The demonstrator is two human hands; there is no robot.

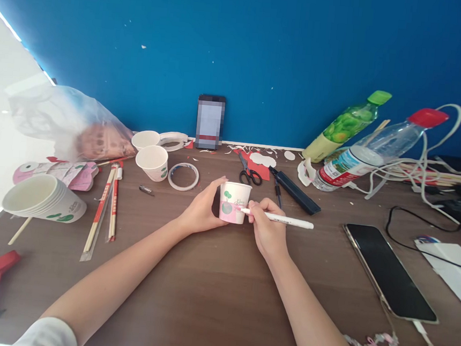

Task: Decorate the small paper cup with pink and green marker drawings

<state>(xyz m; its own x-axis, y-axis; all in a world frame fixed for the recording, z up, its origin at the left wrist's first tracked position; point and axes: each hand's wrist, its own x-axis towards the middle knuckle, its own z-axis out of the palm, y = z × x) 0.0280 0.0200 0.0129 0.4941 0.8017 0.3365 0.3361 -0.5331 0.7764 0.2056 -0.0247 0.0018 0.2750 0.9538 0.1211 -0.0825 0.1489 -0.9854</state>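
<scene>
My left hand (203, 207) grips a white paper cup (235, 194) from its left side, thumb low and fingers near the rim. Green plant print shows on the cup, and its lower part is coloured pink. In my right hand (269, 227) is a white marker pen (294, 221), pinched close to its pink tip, which meets or nearly meets the cup's front. Behind the cup lie black-handled scissors (251, 177) on red paper (260, 166). A black pen (278, 193) and a long black case-like object (298, 192) lie beyond my right hand.
Paper cups (151, 162), a tape roll (183, 176), wrapped chopsticks (100, 207) and stacked cups (44, 200) stand or lie leftward. A phone (209, 122) leans on the blue wall. Rightward are bottles (348, 164), white cables (426, 174) and a charging smartphone (389, 270).
</scene>
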